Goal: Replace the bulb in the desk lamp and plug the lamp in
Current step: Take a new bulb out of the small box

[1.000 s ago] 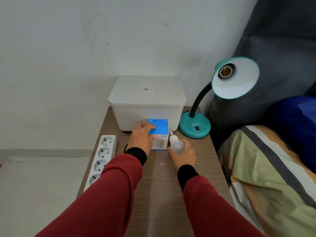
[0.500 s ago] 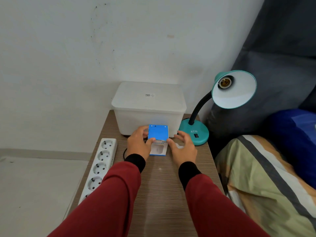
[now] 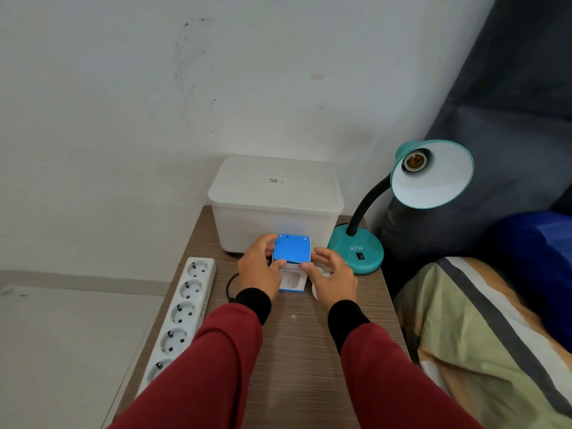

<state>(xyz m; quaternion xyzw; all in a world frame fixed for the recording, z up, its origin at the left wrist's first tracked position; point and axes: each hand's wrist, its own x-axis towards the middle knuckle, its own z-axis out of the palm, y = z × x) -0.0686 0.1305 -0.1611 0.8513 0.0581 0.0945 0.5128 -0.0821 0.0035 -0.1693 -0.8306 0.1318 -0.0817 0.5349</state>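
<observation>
A small blue-topped box [image 3: 292, 249] with a white front stands on the wooden bedside table [image 3: 297, 339], in front of the white tub. My left hand [image 3: 260, 269] grips its left side. My right hand [image 3: 333, 276] pinches its right side with thumb and forefinger. A white bulb [image 3: 315, 291] lies on the table under my right hand, mostly hidden. The teal desk lamp [image 3: 356, 253] stands at the right rear, with its shade [image 3: 439, 184] turned towards me and its socket [image 3: 414, 161] empty. A white power strip [image 3: 185, 308] lies along the table's left edge.
A lidded white plastic tub [image 3: 275, 202] sits against the wall. A black cable [image 3: 229, 286] loops beside my left wrist. A bed with a striped blanket [image 3: 483, 342], a blue pillow [image 3: 535, 252] and a dark cushion [image 3: 495, 168] borders the table's right side.
My right hand laid the bulb on the table and moved left onto the box. The left hand stayed on the box. The camera tilted up slightly.
</observation>
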